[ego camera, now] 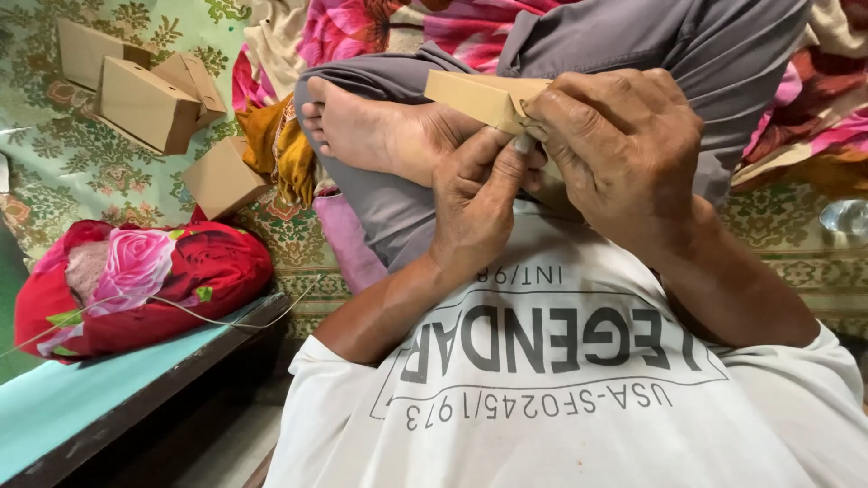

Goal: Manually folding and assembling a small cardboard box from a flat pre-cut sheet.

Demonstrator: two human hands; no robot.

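Seated cross-legged on green patterned floor covering (81, 172); grey trousers (633, 45), bare foot (371, 131) tucked in front of white printed T-shirt (561, 380).

Red rose-print fabric bundle (136, 280) at lower left, beside pale teal raised edge (81, 398). Thin cord (226, 318) trailing across bundle.

Finished pile: folded brown cardboard boxes (145, 104) at upper left, well apart from hands; one more small brown cardboard box (221, 179) nearer, just beside yellow cloth (280, 149).

Work piece: flat tan cardboard box blank (475, 95), held above foot and lap, between both hands, long side tilted down toward right.

Right hand (624, 154): clenched over right end of blank, fingers curled round end flap; flap itself mostly hidden.
Left hand (475, 203): below, thumb and forefinger pinching up against same end, touching right hand.

Step in hand, judged: closing or tucking end flap of blank; box not yet squared up. Whether flap is already seated — cannot tell, covered by fingers.

Next move, judged: calls for firm press along fold with thumb while other hand keeps body of blank steady, without crushing thin wall.
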